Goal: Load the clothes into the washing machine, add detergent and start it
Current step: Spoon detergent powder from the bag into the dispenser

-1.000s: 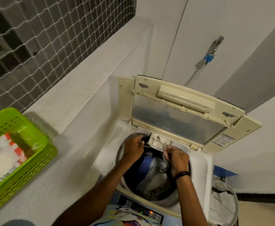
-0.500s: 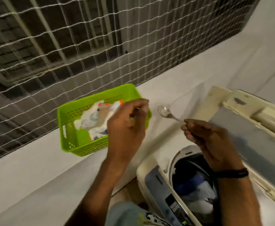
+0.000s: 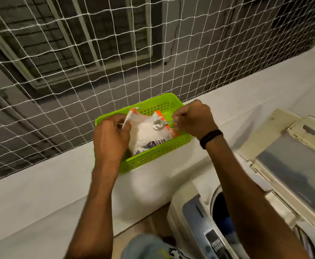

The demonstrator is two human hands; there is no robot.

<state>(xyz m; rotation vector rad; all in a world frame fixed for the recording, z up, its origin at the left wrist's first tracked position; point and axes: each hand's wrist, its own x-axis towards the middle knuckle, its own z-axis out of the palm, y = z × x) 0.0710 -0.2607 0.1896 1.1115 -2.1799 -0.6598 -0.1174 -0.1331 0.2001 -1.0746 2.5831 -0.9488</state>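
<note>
washing machine [image 3: 205, 228]: nearest, lower right, lid raised, dark clothes [image 3: 225, 221] in the drum.
left hand [image 3: 112, 139]: pinching the detergent bag [image 3: 147, 133] open by its edge.
right hand [image 3: 194, 118]: clenched on a spoon [image 3: 159, 124] over the bag's white powder.
green basket [image 3: 153, 154]: on the white ledge [image 3: 41, 193], holding the bag.
netting [image 3: 78, 53]: farthest, behind.

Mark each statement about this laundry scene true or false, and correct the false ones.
1. The right hand holds a spoon over the detergent bag. True.
2. The detergent bag sits in a red basket. False: the basket is green.
3. The left hand grips the bag's edge. True.
4. The washing machine lid is shut. False: the lid stands open.
</note>
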